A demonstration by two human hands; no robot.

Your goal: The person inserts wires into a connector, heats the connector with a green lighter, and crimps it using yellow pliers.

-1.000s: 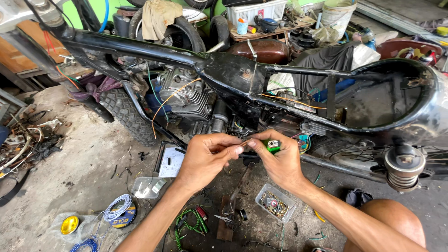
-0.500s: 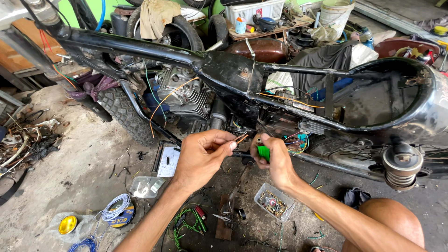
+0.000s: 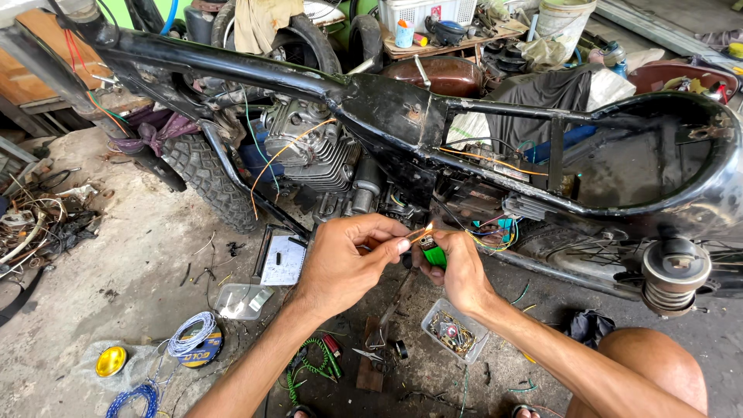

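**Lighter flame at a wire end beside a stripped motorcycle frame**

The work goes on over a stained concrete floor (image 3: 131, 263) in a cluttered workshop. Just beyond both hands stands a bare black motorcycle frame (image 3: 387, 101), its engine (image 3: 309, 147) exposed and loose wires hanging from it. Below the right hand, on the floor, lies a small clear tray of parts (image 3: 453, 331); below and left of the left hand sit another clear plastic box (image 3: 241, 300), a spool of wire (image 3: 195, 340) and a coil of green wire (image 3: 309, 368).

The left hand (image 3: 340, 259) has its thumb and forefinger pinched together on the end of a thin wire (image 3: 414, 236), the other fingers curled loosely. The right hand (image 3: 460, 267) is closed around a green lighter (image 3: 435, 255), thumb on top, and a small flame (image 3: 428, 229) burns at the wire's tip between the two hands.

Both forearms rise from the lower edge of the view and converge, the hands nearly touching at the flame. A bare knee (image 3: 650, 371) shows to the right of the right forearm.
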